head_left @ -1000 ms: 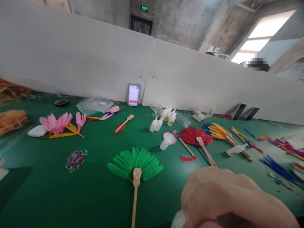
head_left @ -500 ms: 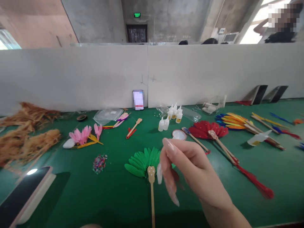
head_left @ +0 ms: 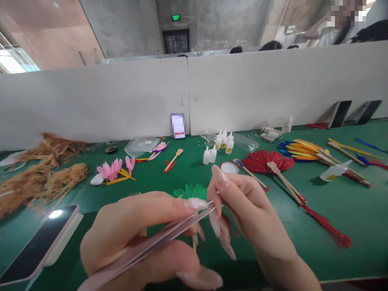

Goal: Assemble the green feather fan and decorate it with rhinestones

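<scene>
My left hand (head_left: 121, 222) is closed around pale pink tweezers (head_left: 145, 250), with their tips pointing right. Those tips reach the fingertips of my right hand (head_left: 251, 214), whose thumb and index finger are pinched together. A tiny white speck shows by the right thumb, too small to name. Behind both hands, a green feather fan (head_left: 189, 190) lies on the green table; they hide most of it and its handle. Past my right hand are a small round dish (head_left: 229, 167) and a red feather fan (head_left: 266, 161) with a tassel.
Small glue bottles (head_left: 223, 140) stand at the back, and another bottle (head_left: 335, 171) lies tilted at right. Pink feathers (head_left: 110, 169), brown fibre (head_left: 54, 182) and a phone (head_left: 42, 242) are at left. A white partition (head_left: 121, 97) borders the table.
My left hand has come in from the bottom left with the tweezers, up to the right fingertips. My right hand stays pinched in about the same place. The view has tilted slightly.
</scene>
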A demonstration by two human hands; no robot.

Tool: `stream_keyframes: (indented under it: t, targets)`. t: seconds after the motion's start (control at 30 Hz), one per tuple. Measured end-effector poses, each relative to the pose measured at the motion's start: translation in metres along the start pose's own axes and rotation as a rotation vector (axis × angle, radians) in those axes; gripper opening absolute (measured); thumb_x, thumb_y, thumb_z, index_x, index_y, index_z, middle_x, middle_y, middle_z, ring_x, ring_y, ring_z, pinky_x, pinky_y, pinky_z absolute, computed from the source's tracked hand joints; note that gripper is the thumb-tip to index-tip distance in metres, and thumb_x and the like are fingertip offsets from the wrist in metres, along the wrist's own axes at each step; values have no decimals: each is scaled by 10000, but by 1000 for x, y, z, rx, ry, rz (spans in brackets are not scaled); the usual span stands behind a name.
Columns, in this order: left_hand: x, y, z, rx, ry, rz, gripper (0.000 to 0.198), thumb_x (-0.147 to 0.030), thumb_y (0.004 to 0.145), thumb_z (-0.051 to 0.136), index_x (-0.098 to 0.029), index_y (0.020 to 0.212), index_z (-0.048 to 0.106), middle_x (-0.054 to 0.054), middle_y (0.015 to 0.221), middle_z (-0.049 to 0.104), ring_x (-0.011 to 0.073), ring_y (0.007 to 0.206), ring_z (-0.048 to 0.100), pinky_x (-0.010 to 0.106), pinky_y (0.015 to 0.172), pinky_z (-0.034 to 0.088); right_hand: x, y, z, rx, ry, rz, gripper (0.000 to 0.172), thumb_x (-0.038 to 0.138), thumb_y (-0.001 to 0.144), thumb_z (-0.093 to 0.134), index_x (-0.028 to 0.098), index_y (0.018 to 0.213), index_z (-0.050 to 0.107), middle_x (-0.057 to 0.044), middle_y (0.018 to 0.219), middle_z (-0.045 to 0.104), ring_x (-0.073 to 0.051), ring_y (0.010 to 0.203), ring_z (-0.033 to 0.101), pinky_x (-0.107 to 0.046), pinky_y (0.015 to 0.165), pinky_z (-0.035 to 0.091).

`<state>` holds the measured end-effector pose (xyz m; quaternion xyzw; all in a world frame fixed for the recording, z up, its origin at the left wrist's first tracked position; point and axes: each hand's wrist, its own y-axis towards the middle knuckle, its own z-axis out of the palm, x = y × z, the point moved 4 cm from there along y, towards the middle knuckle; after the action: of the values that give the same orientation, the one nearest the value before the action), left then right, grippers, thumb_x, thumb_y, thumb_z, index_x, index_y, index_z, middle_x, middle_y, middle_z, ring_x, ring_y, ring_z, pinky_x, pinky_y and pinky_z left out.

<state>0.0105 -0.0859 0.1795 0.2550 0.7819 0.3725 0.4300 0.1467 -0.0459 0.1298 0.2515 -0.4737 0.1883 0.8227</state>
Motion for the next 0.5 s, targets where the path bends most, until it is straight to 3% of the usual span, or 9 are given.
stream_keyframes:
  t: [0.1,0.27,0.5]
  targets:
    - [-4,4,-1,-6,33,13,335,-585,748,695,-251,734,687,-91,565,699,65,422,626,119,428,534,1,-3,0,0,-43,19,434,457,960,475,178,634,536,57,448,474,-42,351,433,-135,348,344]
    - [5,-9,-3,47,27,9,286,-539,741,736,-292,882,714,-76,709,750,95,463,650,164,491,591,0,-4,1,-3,-72,39,432,441,969,466,175,637,545,54,447,485,-37,363,445,-130,380,351]
    - [0,-5,-2,-24,114,45,182,-478,729,760,-315,790,706,-85,625,728,126,417,631,216,455,597,0,-5,0,4,-160,55,433,439,975,450,170,654,562,46,460,496,-42,368,448,-137,369,357]
